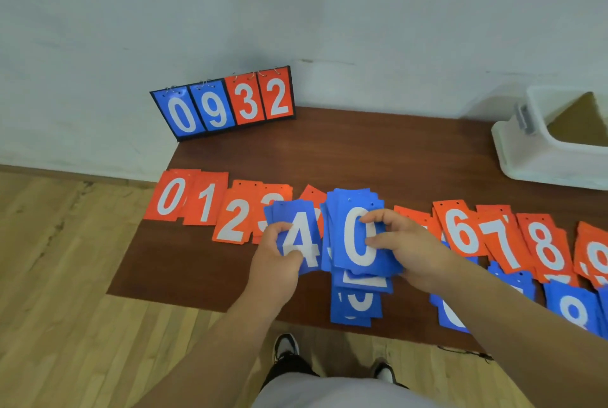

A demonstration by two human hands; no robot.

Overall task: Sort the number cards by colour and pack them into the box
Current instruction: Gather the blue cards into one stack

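Card 4 (304, 245), blue, in left hand (274, 259), card 0 (353, 253) in right hand (408, 243)

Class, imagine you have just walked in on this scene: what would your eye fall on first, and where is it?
First, the central hands: the left hand grips a blue stack topped by 4, the right hand a blue stack topped by 0. Behind them a row of red cards crosses the table, and a flip scoreboard reading 0932 stands at its far edge.

Scoreboard (223, 105) one; box (526, 157) one; hands (276, 253) (408, 243) two; blue stacks (311, 243) (355, 253) held two.
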